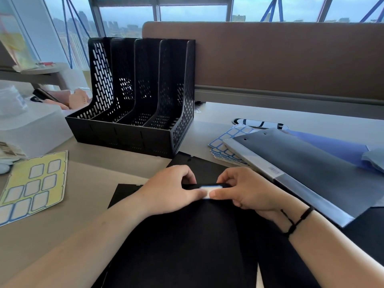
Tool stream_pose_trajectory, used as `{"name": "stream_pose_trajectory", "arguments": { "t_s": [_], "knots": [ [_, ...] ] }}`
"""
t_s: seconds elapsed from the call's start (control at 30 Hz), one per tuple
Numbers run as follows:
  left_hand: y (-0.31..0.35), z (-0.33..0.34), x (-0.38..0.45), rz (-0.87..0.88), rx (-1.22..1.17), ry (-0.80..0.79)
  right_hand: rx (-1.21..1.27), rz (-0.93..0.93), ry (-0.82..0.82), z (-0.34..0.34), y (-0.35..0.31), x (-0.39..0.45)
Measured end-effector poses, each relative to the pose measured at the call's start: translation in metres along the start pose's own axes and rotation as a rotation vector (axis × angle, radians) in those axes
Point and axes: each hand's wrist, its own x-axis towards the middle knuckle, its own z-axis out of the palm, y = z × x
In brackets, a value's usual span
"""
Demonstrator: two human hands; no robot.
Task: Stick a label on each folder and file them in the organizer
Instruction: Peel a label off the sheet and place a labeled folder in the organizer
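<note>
no text can be read; the print on the grey folder spine is blurred.

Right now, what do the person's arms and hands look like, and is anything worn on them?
Both forearms are bare, with no sleeves in view. The left hand wears nothing. The right hand has no rings showing; a thin black cord bracelet circles its wrist.

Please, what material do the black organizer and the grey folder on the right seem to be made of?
The organizer looks like rigid matte black plastic: its walls are thin and pierced with regular moulded slots. The grey folder seems to be smooth, slightly glossy plastic sheet: light reflects softly on its cover and paler spine strip.
</note>
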Motion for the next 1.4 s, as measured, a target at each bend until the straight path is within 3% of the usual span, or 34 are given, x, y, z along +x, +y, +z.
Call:
{"name": "stream_pose_trajectory", "arguments": {
  "t_s": [0.13, 0.33, 0.67, 0.9, 1.4],
  "knots": [
    [0.008, -0.013, 0.016, 0.046, 0.048, -0.156, 0.089, -0.007, -0.008, -0.002, -0.001, -0.003],
    [0.004, -0.020, 0.021, 0.024, -0.064, -0.313, -0.054, -0.069, -0.003, 0.001, -0.003, -0.005],
    [0.004, -0.017, 0.018, -0.042, -0.213, -0.321, -0.085, -0.114, -0.014, 0.003, 0.002, -0.003],
    [0.001, -0.018, 0.012, 0.015, -0.123, -0.312, -0.133, -0.134, -0.166, -0.005, 0.000, -0.010],
    [0.002, -0.013, 0.016, -0.039, -0.201, -0.264, -0.054, -0.081, -0.082, 0.002, 0.000, -0.005]
  ]
}}
